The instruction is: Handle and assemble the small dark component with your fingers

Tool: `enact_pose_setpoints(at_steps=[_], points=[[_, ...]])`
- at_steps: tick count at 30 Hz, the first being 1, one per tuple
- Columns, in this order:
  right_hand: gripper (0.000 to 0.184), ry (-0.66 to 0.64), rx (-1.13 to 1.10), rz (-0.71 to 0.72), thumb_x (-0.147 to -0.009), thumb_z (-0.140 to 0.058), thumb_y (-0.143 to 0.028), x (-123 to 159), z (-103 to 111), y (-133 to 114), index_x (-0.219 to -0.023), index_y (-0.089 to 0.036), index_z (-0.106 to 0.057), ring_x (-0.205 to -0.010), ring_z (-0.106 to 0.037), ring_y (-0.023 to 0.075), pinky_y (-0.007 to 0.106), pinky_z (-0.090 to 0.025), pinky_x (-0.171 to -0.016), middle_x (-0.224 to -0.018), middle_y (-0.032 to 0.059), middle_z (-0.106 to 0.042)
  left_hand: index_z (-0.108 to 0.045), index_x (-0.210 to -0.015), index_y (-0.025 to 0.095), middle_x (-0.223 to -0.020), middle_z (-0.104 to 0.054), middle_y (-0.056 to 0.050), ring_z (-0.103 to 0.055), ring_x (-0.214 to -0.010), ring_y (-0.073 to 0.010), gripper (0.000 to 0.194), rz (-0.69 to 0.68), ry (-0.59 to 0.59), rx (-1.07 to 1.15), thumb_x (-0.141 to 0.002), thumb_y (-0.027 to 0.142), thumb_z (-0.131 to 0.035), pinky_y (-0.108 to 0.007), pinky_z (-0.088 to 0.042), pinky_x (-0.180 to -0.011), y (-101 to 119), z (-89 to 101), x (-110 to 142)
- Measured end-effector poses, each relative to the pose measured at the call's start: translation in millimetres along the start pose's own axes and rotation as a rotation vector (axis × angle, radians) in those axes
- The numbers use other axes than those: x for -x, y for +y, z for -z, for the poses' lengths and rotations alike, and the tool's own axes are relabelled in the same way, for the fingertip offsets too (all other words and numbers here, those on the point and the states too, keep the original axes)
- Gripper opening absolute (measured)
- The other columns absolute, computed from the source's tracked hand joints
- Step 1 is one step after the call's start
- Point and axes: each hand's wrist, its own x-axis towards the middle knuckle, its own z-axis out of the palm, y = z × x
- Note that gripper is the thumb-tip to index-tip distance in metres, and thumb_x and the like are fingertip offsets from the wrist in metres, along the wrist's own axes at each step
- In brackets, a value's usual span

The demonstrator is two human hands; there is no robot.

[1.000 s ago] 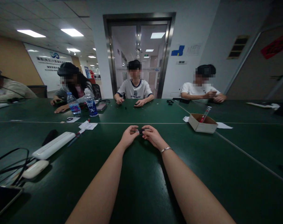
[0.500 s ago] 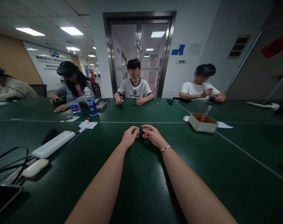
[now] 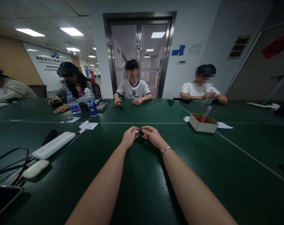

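Observation:
Between my two hands, just above the green table, is a small black object with a shiny silver part, too small for me to tell its kind. The thumb and fingers of my left hand pinch its silver end. My right hand, below a silver bracelet on the wrist, grips the black end the same way. Fingertips hide much of the object.
Right of my hands stands an open cardboard box holding a red-and-clear tube. To the left are a white power strip, a white case, a phone and two bottles. Several people sit across the table.
More of the silver part shows between my fingers, and my right hand has shifted very slightly left. Across the table, the middle person's hand has moved a little left.

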Motion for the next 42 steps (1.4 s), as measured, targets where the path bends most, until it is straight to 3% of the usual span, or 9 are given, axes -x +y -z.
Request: enact_pose_setpoints(at_steps=[7, 18, 42], points=[[0.029, 0.029, -0.048, -0.03, -0.063, -0.083, -0.024, 1.2, 0.0, -2.8, -0.086, -0.015, -0.067, -0.054, -0.059, 0.0086, 0.017, -0.042, -0.046, -0.072, 0.0019, -0.064, -0.057, -0.101, 0.016, -0.068, -0.061, 0.0, -0.057, -0.058, -0.0113, 0.027, -0.02, -0.014, 0.079, -0.076, 0.027, -0.057, -0.021, -0.041, -0.054, -0.7, -0.4, -0.4], [0.032, 0.009, -0.088, -0.004, -0.061, -0.084, -0.022, 3.2, 0.7, -3.7, -0.087, -0.017, -0.067, -0.064, -0.063, 0.0119, 0.021, -0.052, -0.056, -0.076, 0.0016, -0.065, -0.055, -0.09, 0.016, -0.062, -0.06, 0.0, -0.056, -0.052, -0.0111, 0.027, -0.012, 0.002, 0.102, -0.078, 0.041, -0.059, -0.02, -0.04, -0.05, 0.2, -2.9, -0.7], [0.029, 0.012, -0.11, -0.024, -0.063, -0.084, -0.024, 2.8, 1.2, -3.8, -0.086, -0.015, -0.069, -0.061, -0.063, 0.0112, 0.02, -0.054, -0.058, -0.073, 0.0014, -0.066, -0.055, -0.077, 0.017, -0.063, -0.061, -0.001, -0.06, -0.054, -0.0125, 0.034, 0.048, 0.039, 0.0, -0.082, 0.051, -0.054, -0.021, -0.043, -0.05, -0.7, -0.7, -1.2]])
